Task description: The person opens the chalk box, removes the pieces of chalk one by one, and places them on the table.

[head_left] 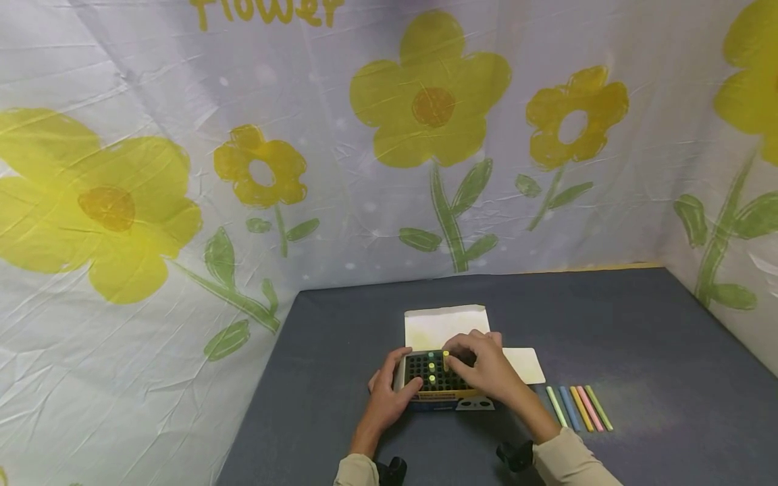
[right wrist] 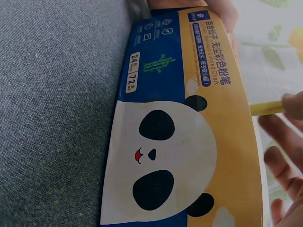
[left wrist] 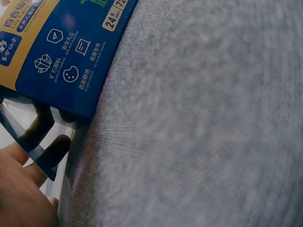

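A blue and yellow chalk box (head_left: 440, 405) with a panda on its front stands on the table, its dark holder full of round holes facing up. Three short chalk ends, one teal (head_left: 431, 354) and two yellowish, show in the holes. My left hand (head_left: 387, 395) grips the box's left end, thumb at the front edge. Between thumb and fingertips, my right hand (head_left: 483, 364) pinches a yellow chalk stick (right wrist: 267, 108) upright over the holder. Whether its lower end sits in a hole I cannot tell. The left wrist view catches the left hand (left wrist: 23, 194) beside the box's corner.
Several chalk sticks (head_left: 580, 408), light green, blue, orange, pink and green, lie side by side to the right of the box. Its white lid (head_left: 446, 327) is folded back behind it, and a white flap (head_left: 525, 366) sticks out right. A flower-printed cloth (head_left: 340, 223) hangs behind the grey table (head_left: 340, 351).
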{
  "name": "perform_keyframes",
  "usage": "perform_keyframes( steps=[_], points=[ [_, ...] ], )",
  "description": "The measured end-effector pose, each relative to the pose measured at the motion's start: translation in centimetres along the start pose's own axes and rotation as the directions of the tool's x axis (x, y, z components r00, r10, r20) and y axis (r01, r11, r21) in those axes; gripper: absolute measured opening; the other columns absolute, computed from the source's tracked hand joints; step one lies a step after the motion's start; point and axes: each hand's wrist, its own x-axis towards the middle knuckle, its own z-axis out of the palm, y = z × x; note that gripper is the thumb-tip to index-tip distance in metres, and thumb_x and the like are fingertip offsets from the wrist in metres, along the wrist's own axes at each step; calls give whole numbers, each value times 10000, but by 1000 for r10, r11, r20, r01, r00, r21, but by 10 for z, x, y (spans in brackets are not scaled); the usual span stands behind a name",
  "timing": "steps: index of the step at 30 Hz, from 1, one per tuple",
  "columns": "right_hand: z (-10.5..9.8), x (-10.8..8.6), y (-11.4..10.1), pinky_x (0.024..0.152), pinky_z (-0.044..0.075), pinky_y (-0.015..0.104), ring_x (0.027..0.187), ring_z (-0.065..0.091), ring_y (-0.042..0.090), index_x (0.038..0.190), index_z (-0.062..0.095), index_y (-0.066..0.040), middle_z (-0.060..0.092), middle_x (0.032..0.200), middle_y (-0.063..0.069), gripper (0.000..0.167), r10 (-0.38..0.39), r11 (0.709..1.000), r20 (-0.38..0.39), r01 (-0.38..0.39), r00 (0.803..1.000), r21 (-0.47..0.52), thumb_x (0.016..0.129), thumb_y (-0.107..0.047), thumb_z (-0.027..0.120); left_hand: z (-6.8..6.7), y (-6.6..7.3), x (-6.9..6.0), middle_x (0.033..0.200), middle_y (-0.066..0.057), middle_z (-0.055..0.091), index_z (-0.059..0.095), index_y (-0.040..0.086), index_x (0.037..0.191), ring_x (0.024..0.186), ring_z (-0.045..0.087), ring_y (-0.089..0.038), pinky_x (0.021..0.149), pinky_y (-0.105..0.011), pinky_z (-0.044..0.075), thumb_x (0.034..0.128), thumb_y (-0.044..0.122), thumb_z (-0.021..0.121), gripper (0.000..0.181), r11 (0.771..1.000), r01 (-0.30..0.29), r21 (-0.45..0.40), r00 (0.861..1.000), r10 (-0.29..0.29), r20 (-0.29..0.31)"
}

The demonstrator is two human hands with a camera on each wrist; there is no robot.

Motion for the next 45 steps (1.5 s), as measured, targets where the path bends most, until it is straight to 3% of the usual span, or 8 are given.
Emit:
perform_keyframes(
  steps=[5, 11, 23, 29, 33, 39, 45],
  points=[
    [-3, 1, 1, 901, 249, 477, 775, 612, 140, 1026, 744, -132, 674, 807, -83, 177, -19, 999, -65, 21, 998, 34, 860, -94, 797, 1, 2, -1, 1368, 36, 619, 504, 433, 1415, 1214, 426, -241, 1038, -595, 250, 893, 388, 730, 571, 1000, 9, 9, 1000, -8, -9],
    [-7, 1, 3, 906, 250, 472, 754, 603, 163, 1044, 742, -129, 689, 813, -67, 194, -25, 999, -108, 30, 994, 43, 861, -93, 795, 2, 0, -2, 1390, 7, 605, 502, 418, 1422, 1233, 434, -255, 1038, -622, 240, 902, 386, 722, 565, 1000, 1, 23, 1000, -1, -10],
    [-19, 1, 16, 891, 288, 478, 684, 532, 15, 1034, 743, -135, 703, 754, -75, 210, -25, 995, -175, 41, 984, 92, 864, -13, 760, 1, -1, -1, 1422, -7, 576, 486, 440, 1430, 1284, 395, -313, 1007, -620, 300, 914, 408, 711, 564, 1000, 1, 23, 1000, -1, 3],
    [-33, -6, 20, 799, 466, 354, 669, 599, 31, 1040, 742, -98, 727, 730, -29, 201, -15, 990, -165, 37, 986, 134, 877, 20, 740, 0, 0, -2, 1445, -21, 560, 490, 441, 1427, 1329, 394, -337, 1048, -652, 234, 918, 402, 712, 557, 1000, -6, 13, 1000, 6, 3],
    [-41, -12, 23, 656, 502, 280, 672, 612, 69, 1062, 737, -55, 734, 744, 43, 193, 23, 986, -143, 1, 989, 169, 893, 36, 722, 1, -1, -2, 1443, -23, 559, 483, 451, 1428, 1344, 374, -352, 1045, -660, 251, 919, 407, 709, 558, 1000, -2, 14, 1000, 2, 4],
    [-55, -21, 34, 721, 496, 299, 760, 616, 52, 1122, 733, -43, 746, 822, 20, 175, 146, 969, -91, -123, 985, 216, 953, -69, 697, 2, -1, -2, 1458, -26, 545, 481, 455, 1429, 1380, 317, -391, 1023, -673, 306, 918, 415, 704, 559, 1000, 8, 18, 1000, -8, -2],
    [-71, -32, 43, 740, 464, 318, 779, 608, 72, 1145, 740, -126, 736, 830, -5, 181, 200, 963, -75, -182, 977, 200, 973, -114, 684, 1, -2, -1, 1442, -20, 560, 487, 451, 1429, 1354, 363, -362, 1038, -662, 292, 911, 411, 712, 567, 1000, 6, 28, 1000, -6, -7]
  ],
)
